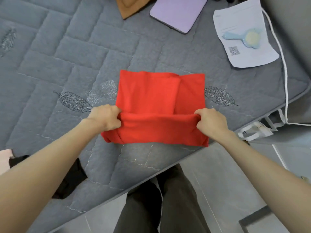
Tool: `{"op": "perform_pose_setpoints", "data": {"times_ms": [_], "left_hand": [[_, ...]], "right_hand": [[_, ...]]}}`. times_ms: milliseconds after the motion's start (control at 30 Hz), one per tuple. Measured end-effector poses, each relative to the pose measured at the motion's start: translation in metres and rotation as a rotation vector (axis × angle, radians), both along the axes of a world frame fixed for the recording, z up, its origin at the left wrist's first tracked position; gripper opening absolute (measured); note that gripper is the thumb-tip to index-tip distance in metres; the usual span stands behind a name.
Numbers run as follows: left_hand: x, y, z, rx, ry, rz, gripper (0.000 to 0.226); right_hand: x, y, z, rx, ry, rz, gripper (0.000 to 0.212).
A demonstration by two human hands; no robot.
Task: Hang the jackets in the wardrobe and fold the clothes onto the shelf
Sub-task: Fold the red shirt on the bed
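Head view: the red garment (159, 105) lies half-folded on the grey quilted bed (50, 68), near its edge. The left hand (105, 117) and right hand (211, 122) each pinch an end of the near fold. To do this well, I'd say lift both ends level, keep the cloth taut, and lay the fold squarely onto the far edge.

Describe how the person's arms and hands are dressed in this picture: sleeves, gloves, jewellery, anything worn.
No sleeves show: the left forearm and right forearm are bare to the frame's edge. The left hand and right hand wear no gloves; no watch, bracelet or ring is visible. Below, dark grey trousers are worn.
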State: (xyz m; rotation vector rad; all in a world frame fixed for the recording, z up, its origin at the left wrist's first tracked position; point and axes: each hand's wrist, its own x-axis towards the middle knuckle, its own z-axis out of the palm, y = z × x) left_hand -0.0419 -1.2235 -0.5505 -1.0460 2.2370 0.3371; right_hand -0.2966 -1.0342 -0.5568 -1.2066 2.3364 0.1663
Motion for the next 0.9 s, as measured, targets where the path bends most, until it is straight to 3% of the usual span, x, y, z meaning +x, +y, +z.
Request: {"op": "perform_pose_setpoints", "data": {"times_ms": [133,267,500,567,633,733,800,900], "left_hand": [[-0.023,-0.035,-0.007,-0.05,0.12,0.168,0.021],[-0.05,-0.069,-0.026,-0.077,0.178,0.329,0.025],[-0.089,-0.115,-0.065,-0.174,0.181,0.376,0.03],[-0.096,-0.115,-0.074,-0.289,0.268,0.35,0.029],[-0.102,-0.099,-0.078,-0.363,0.402,0.191,0.045],[-0.114,-0.045,-0.09,-0.248,0.533,-0.128,0.064],[-0.119,-0.011,-0.104,-0.187,0.487,-0.091,0.062],[-0.111,0.001,-0.122,-0.2,0.371,0.071,0.059]], "right_hand": [[-0.025,-0.033,-0.008,-0.068,0.049,-0.008,0.033],[-0.051,-0.07,-0.024,-0.101,0.115,-0.007,0.03],[-0.086,-0.124,-0.06,-0.124,0.213,-0.02,0.035],[-0.086,-0.126,-0.069,-0.217,0.267,-0.072,0.039],[-0.074,-0.125,-0.072,-0.355,0.227,-0.14,0.054],[-0.026,-0.117,-0.077,-0.404,0.023,-0.056,0.072],[0.007,-0.106,-0.087,-0.288,-0.051,0.041,0.071],[0.007,-0.086,-0.108,-0.15,-0.016,0.063,0.065]]}}
